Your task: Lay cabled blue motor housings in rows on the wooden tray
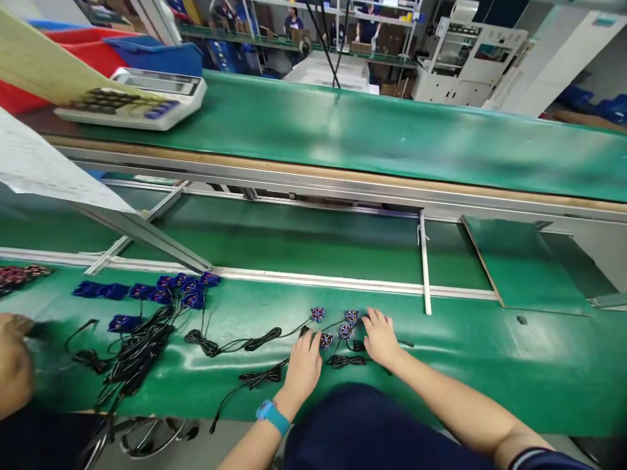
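Several small round blue-and-red parts with black cables lie on the green bench mat in front of me. My left hand, with a blue wristband, rests flat on the mat, its fingers reaching toward one of the round parts. My right hand lies on the mat with fingers spread, touching the parts and a coiled black cable. Neither hand grips anything.
A pile of blue parts with tangled black cables lies to the left. Another person's hand is at the left edge. A white calculator sits on the far green conveyor. Paper sheets hang at upper left.
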Available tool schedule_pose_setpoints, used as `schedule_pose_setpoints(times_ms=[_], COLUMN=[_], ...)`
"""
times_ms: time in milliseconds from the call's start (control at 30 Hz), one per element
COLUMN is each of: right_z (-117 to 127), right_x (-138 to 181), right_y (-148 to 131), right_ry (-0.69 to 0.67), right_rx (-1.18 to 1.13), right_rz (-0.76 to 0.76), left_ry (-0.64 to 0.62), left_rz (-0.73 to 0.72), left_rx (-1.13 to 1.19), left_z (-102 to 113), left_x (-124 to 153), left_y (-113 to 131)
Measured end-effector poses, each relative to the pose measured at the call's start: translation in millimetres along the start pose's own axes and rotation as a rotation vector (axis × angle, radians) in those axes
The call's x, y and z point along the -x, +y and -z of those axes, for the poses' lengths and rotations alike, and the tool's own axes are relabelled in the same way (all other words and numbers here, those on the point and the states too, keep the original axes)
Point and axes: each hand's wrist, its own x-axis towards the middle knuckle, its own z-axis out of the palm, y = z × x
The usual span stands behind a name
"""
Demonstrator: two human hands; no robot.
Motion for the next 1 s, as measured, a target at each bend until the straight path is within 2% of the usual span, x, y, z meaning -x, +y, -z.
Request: schedule_pose_setpoints(times_ms=[100, 200, 333, 433, 533, 633, 733, 900, 1000], right_z=[-7.0, -18.9, -35.9, -45.0, -40.9, -16.2, 28.4, 113.7, 144.7], right_x=[1.9, 4.8, 10.1, 8.6, 7.5, 13.3, 21.7, 23.5, 17.0], right_y=[37.1, 55.8, 62.1, 61.4, 64.2, 78.0, 100.3, 124.0, 118.5], right_ry=[-0.081, -0.094, -0.022, -0.042, -0.081, -0.211, -0.283, -0.229, -0.165], right_rx=[-0.024, -0.03, -0.078, -0.146, -0.198, -0.26, -0.389, -0.59, -0.633], right_rz=[0.169, 0.28, 0.387, 0.462, 0.459, 0.452, 0.415, 0.357, 0.391], left_ry=[-0.004, -0.063, -0.131, -0.156, -0.181, -0.215, -0.226, -0.211, -0.227], left_rz=[0.202, 0.341, 0.403, 0.456, 0.507, 0.518, 0.515, 0.462, 0.418], left_rx=[0.051, 0.029, 0.003, 0.036, 0.074, 0.073, 0.082, 0.066, 0.046], left_z=[-3.5, -7.8, -10.8, -9.6, -6.0, -2.0, -1.7, -11.4, -13.6], left_x=[10.3, 6.9, -3.3, -11.1, -19.1, -19.6, -5.4, 32.8, 45.9], left_y=[23.7, 40.9, 53.8, 58.6, 60.3, 61.0, 63.1, 61.0, 54.4])
